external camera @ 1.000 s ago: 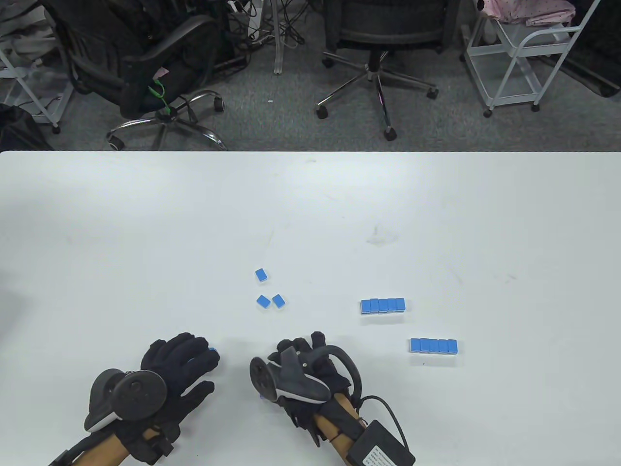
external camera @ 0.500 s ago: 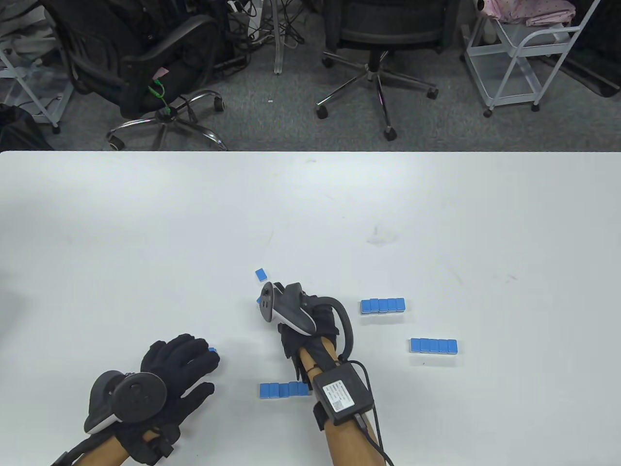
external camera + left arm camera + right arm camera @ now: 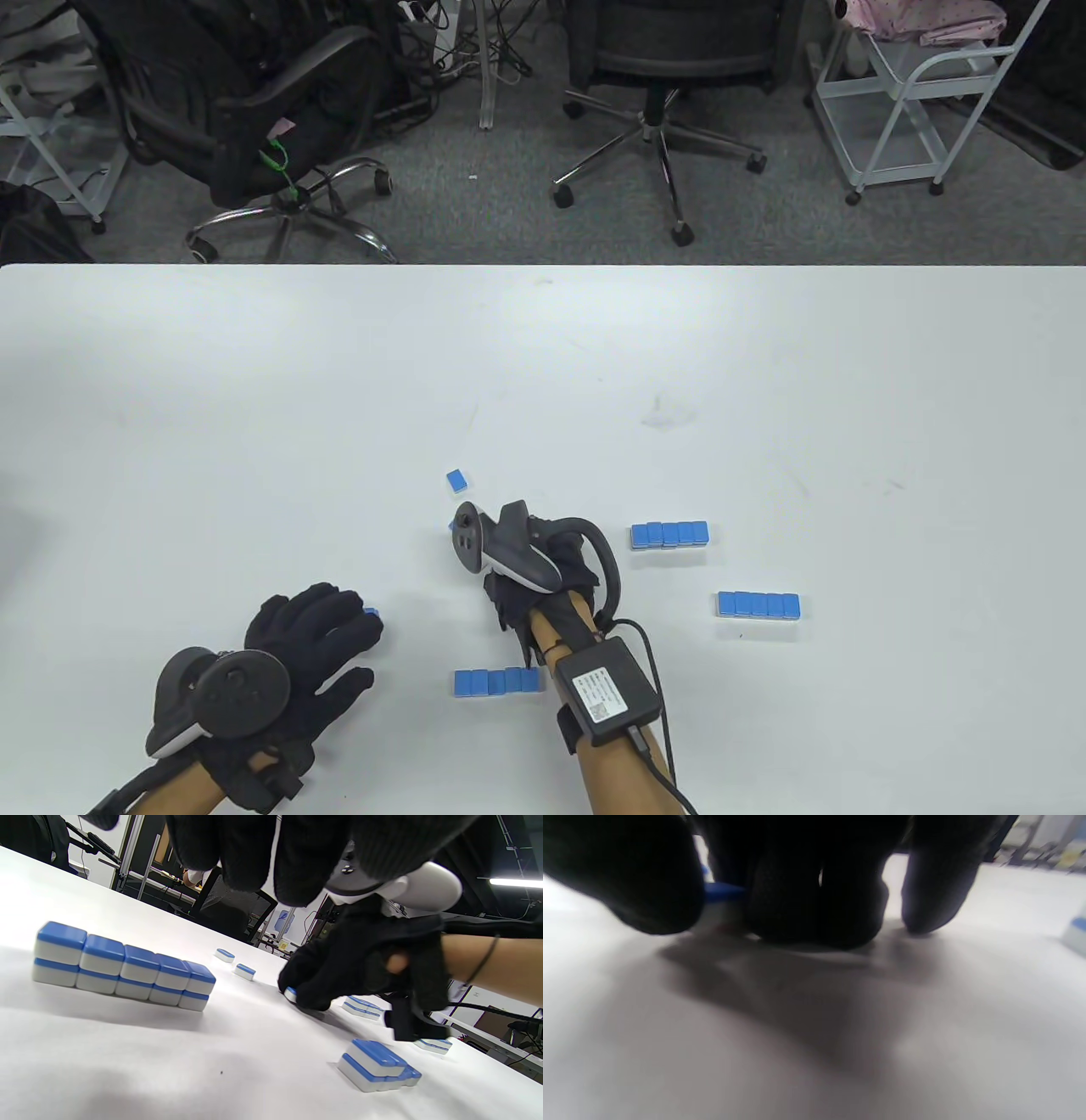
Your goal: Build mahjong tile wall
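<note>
On table: three double-height rows (image 3: pixel 497 682) built — loose tiles (image 3: pixel 457 480) remain.
Right hand (image 3: pixel 543 569): fingers apparently pinching a tile (image 3: pixel 290 993).
Left hand (image 3: pixel 310 632): flat, relaxed.

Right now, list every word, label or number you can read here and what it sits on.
None can be read.
White label on the black box strapped to the right forearm: printed lines and a square code, too small to read.
Mahjong tiles: only plain blue backs show.

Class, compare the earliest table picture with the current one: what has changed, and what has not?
The right hand left the near stack uncovered, reached forward to the loose tiles, and now grips one tile. The left hand and the two far stacks stayed put.
</note>
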